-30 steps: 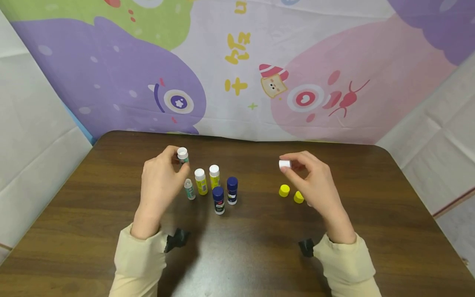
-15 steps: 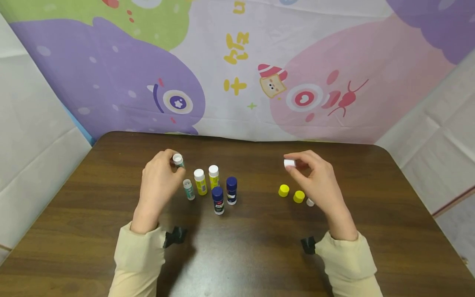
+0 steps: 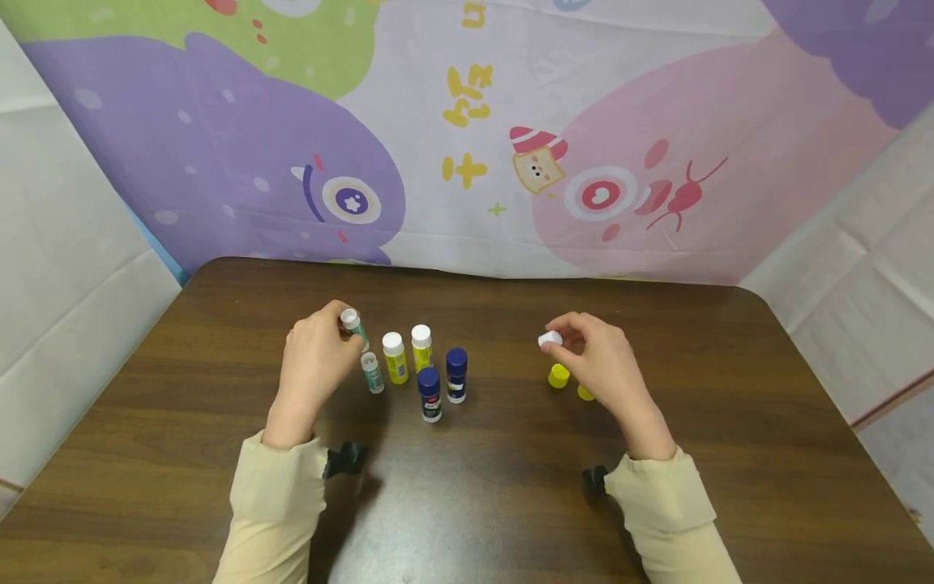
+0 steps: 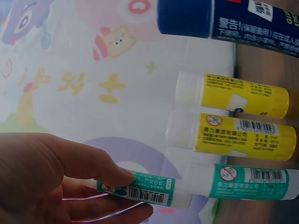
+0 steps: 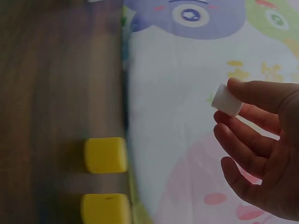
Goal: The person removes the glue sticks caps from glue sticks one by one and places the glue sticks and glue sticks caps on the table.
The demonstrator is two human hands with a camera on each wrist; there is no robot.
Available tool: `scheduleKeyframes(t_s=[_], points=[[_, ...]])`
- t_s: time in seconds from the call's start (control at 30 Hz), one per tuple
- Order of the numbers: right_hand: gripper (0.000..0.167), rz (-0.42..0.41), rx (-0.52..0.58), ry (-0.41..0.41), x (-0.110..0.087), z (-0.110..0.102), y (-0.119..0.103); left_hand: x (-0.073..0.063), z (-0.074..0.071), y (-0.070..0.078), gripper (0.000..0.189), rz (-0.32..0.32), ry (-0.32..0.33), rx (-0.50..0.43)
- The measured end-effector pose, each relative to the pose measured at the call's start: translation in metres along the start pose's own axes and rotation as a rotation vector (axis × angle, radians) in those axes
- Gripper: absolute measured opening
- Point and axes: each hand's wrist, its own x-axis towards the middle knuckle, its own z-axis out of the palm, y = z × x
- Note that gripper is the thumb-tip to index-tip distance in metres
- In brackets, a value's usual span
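Note:
My left hand (image 3: 314, 365) pinches a green-labelled glue stick (image 4: 145, 190) between thumb and fingers, its white uncapped end upward in the head view. Just in front of it a second green glue stick (image 3: 373, 373) stands upright on the table, also uncapped. Over on the right, my right hand (image 3: 601, 357) holds a small white cap (image 5: 227, 100) between thumb and fingertips, tilted. It is above and behind two yellow caps; one yellow cap (image 3: 559, 375) shows fully in the head view, while the other yellow cap (image 3: 586, 392) is partly covered by the hand.
Two yellow glue sticks with white tops, the nearer a yellow glue stick (image 3: 396, 358), stand right of the green ones. Beside them are two dark blue glue sticks, one blue glue stick (image 3: 430, 396) in front. A cartoon-printed cloth (image 3: 467, 227) hangs behind the brown table (image 3: 496, 503).
My left hand has lowered the green glue stick toward the table, slightly leftward. My right hand, after shifting right, has come back left and lower with the white cap, which now tilts.

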Motion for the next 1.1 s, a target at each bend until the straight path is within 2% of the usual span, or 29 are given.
scheduleKeyframes(t_s=[0.37,0.6,0.9,1.1], points=[[0.025,0.004,-0.106,-0.056,0.003,0.032,0.014,0.002,0.007,-0.005,0.022,0.014,-0.030,0.033],[0.025,0.015,-0.153,-0.077,0.004,0.039,0.020,0.003,0.009,-0.007,0.025,0.005,-0.053,0.045],[0.024,0.007,-0.158,-0.095,0.003,0.042,0.023,0.004,0.014,-0.010,0.025,-0.021,-0.077,0.046],[0.023,0.023,-0.154,-0.140,0.004,0.041,0.024,0.005,0.016,-0.013,0.027,0.002,-0.092,0.069]])
